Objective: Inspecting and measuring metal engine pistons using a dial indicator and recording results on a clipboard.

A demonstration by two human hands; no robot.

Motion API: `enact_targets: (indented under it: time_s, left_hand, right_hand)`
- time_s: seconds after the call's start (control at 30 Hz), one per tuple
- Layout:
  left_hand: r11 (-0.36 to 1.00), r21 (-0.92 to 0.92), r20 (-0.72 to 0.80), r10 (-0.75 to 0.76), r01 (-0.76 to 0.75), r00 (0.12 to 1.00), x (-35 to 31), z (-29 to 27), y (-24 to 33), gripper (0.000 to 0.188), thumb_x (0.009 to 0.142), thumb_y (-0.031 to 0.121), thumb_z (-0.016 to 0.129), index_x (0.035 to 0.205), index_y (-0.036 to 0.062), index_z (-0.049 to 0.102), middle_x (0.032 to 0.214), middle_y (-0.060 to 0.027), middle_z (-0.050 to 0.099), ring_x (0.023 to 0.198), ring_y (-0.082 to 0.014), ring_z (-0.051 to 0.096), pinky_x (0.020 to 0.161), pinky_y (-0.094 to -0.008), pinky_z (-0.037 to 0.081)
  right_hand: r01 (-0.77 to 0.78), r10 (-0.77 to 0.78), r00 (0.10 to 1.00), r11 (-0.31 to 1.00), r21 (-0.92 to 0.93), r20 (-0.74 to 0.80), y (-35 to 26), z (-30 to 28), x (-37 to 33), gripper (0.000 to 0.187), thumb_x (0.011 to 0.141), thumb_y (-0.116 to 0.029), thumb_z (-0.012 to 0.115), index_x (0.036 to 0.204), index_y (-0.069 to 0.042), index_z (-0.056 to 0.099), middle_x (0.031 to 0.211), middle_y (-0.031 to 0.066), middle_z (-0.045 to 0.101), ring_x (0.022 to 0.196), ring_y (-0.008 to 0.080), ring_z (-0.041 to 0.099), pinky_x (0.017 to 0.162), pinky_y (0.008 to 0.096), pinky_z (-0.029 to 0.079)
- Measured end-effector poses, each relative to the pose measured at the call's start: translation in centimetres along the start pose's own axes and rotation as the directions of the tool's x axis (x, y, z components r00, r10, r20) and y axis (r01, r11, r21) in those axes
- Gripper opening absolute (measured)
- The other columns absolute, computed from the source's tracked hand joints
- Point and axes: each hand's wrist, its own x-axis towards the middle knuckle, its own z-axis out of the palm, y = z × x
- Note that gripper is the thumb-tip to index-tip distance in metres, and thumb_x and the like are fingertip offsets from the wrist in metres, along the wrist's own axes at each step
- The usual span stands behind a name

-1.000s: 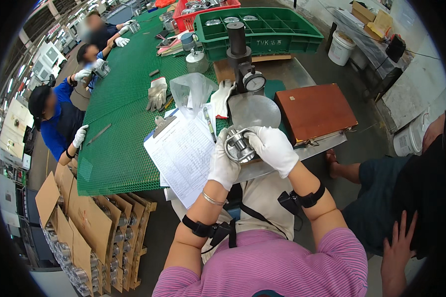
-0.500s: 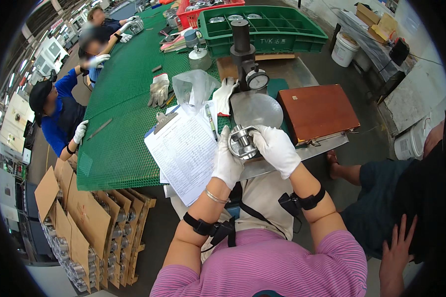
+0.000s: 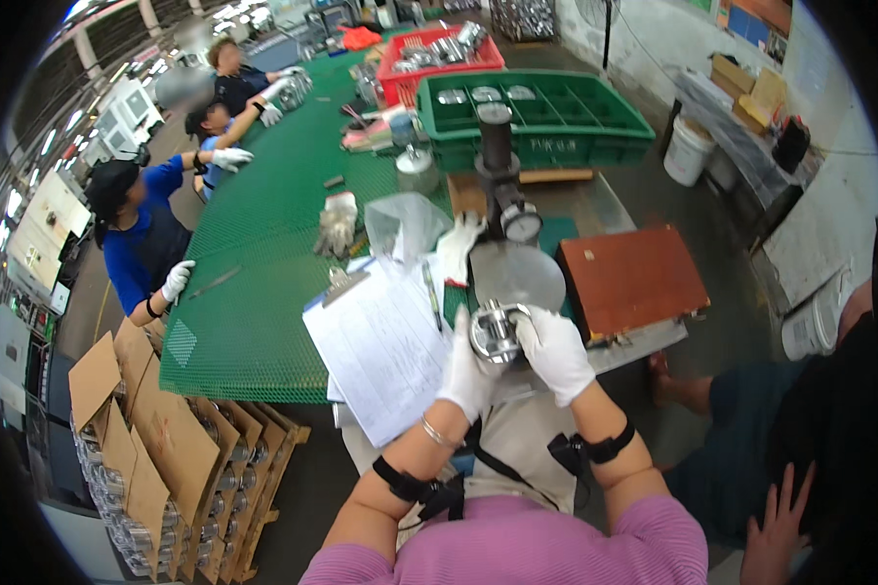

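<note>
The shiny round metal part [image 3: 496, 332] sits between both white-gloved hands (left hand [image 3: 468, 369], right hand [image 3: 556, 353]), fingers [image 3: 532, 327] clasped around its rim, above the counter [image 3: 610, 207].

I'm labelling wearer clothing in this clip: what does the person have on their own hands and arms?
Both the left hand and the right hand wear white fabric gloves. Each forearm carries a black strap with a small black device; the left wrist has a thin bracelet. Short pink-purple sleeves cover the upper arms.

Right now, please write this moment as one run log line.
left hand: holds metal part | right hand: holds same part | clipboard: left of hands | gauge stand: behind part
</note>
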Motion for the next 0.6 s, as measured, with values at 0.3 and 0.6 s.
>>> enact_targets:
  time_s: [0.3,0.6]
  left_hand:
    - [0.932,0.263,0.106,-0.285,0.250,0.953,-1.5,-1.7,0.7,0.075,0.090,0.074,0.036,0.131,0.0142,0.052,0.121,-0.0116,0.063,0.107,-0.0310,0.064,0.088,-0.0406,0.052]
    - [0.629,0.776,-0.052,-0.009,0.047,0.999,-1.4,-0.3,3.2,0.044,0.096,0.045,0.058,0.107,0.0026,0.064,0.078,-0.0067,0.064,0.071,-0.0160,0.060,0.062,-0.0294,0.047]
  right_hand:
    - [-0.014,0.018,0.999,0.996,-0.093,0.040,0.3,-1.7,-0.2,0.025,0.092,-0.022,0.052,0.101,-0.003,0.067,0.077,0.0229,0.066,0.072,0.0390,0.065,0.066,0.0480,0.052]
    - [-0.084,0.079,0.996,0.991,0.105,0.050,1.8,-3.2,-0.6,0.021,0.090,-0.013,0.058,0.103,0.001,0.069,0.083,0.0216,0.068,0.076,0.0343,0.068,0.069,0.0386,0.053]
